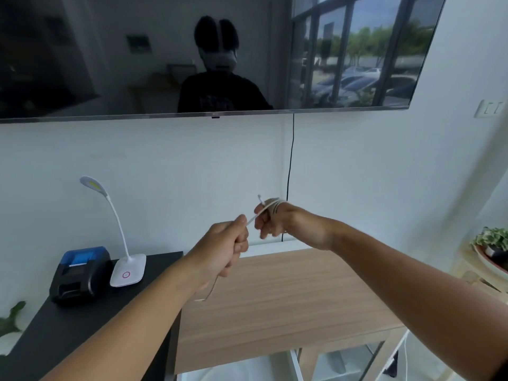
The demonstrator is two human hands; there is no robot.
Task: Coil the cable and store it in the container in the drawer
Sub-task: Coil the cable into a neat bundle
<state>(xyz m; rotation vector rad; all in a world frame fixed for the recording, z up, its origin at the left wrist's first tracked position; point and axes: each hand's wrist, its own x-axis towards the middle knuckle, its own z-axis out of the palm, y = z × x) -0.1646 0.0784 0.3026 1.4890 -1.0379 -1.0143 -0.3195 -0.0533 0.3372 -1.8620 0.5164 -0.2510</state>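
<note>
A thin white cable is wound in several turns around the fingers of my right hand, and one plug end sticks up above those fingers. My left hand is closed on the cable a little lower and to the left, holding it taut between the two hands. A loose tail of the cable hangs down below my left wrist. Both hands are raised above the wooden table. No drawer or container is in view.
A black cabinet top on the left carries a small black and blue printer and a white desk lamp. A wall television hangs above, with a black cord running down the wall. A potted plant stands at right.
</note>
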